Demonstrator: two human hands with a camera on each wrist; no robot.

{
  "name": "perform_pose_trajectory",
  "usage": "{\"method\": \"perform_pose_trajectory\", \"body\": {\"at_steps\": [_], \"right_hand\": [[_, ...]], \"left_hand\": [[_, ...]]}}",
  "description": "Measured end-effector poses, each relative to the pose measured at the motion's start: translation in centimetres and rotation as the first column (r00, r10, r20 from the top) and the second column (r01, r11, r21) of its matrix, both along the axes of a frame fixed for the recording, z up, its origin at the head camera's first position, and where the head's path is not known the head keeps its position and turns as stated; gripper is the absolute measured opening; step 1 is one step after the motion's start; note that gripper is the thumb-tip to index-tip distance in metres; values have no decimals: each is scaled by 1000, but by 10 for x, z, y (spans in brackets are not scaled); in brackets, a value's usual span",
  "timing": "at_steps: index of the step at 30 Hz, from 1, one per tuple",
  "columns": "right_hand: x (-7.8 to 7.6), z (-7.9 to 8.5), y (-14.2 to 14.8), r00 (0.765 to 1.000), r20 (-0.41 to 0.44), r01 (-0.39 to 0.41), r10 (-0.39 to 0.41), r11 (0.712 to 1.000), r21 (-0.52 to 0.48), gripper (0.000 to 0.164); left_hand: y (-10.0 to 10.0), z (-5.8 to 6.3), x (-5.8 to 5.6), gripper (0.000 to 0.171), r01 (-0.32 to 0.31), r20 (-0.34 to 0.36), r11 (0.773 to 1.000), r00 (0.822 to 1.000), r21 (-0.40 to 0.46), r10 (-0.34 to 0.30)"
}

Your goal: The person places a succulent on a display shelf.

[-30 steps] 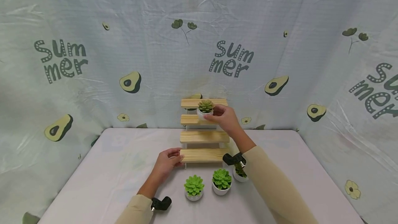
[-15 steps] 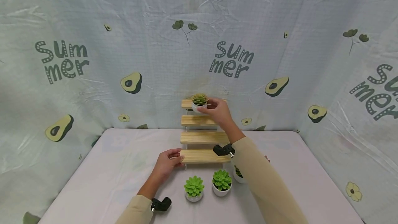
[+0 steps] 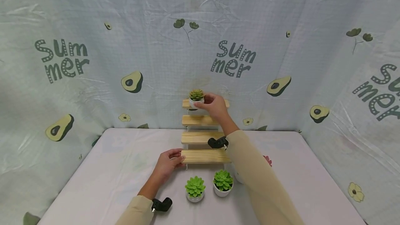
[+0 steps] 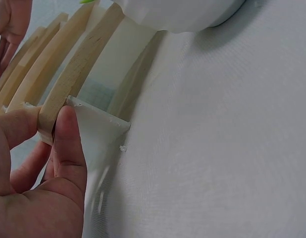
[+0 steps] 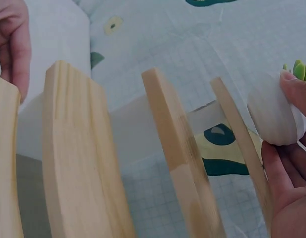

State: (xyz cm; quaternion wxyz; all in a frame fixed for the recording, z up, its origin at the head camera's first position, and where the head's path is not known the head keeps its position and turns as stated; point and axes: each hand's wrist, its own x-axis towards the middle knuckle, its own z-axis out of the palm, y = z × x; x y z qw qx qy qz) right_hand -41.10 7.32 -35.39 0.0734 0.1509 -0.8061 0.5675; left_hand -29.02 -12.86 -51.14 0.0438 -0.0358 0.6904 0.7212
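My right hand (image 3: pixel 215 106) grips a small succulent in a white pot (image 3: pixel 196 99) at the left part of the top board of a wooden tiered shelf (image 3: pixel 204 137). In the right wrist view the white pot (image 5: pixel 274 111) sits between thumb and fingers, close over the top board (image 5: pixel 244 139). My left hand (image 3: pixel 167 165) pinches the left end of the lowest board. The left wrist view shows thumb and fingers on both faces of that board (image 4: pixel 76 69), beside a clear side support (image 4: pixel 96 116).
Two bright green potted succulents, one on the left (image 3: pixel 195 188) and one on the right (image 3: pixel 223 182), stand before the shelf on the pale tablecloth (image 3: pixel 125 169). Another white pot (image 3: pixel 239 177) is mostly hidden behind my right sleeve. A printed curtain (image 3: pixel 162 61) hangs close behind the shelf.
My right hand has carried the potted succulent up and left, from in front of the second board to the top board. The left hand stays on the lowest board.
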Motion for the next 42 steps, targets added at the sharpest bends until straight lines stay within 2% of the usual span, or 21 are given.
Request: {"method": "perform_pose_trajectory", "body": {"at_steps": [10,19,23,27,42], "right_hand": [[-13,4,-12,1000,-3,30,-30,999,34,53],[-18,3,-24,999,21,33,-33,999,6,51],[-20,3,-27,997,39,59,-59,998,8,49],[-22,3,-29,997,37,73,-74,997,21,49],[-16,5,-30,993,23,117,-119,991,72,51]], "left_hand": [[0,-3,-2,37,-2,4,1000,1000,20,2],[-3,-3,-3,39,-5,2,1000,1000,1,5],[0,-3,-2,41,14,-2,1000,1000,13,-14],[1,-2,-2,39,0,2,1000,1000,20,0],[1,0,-2,38,-9,22,1000,1000,13,9]]}}
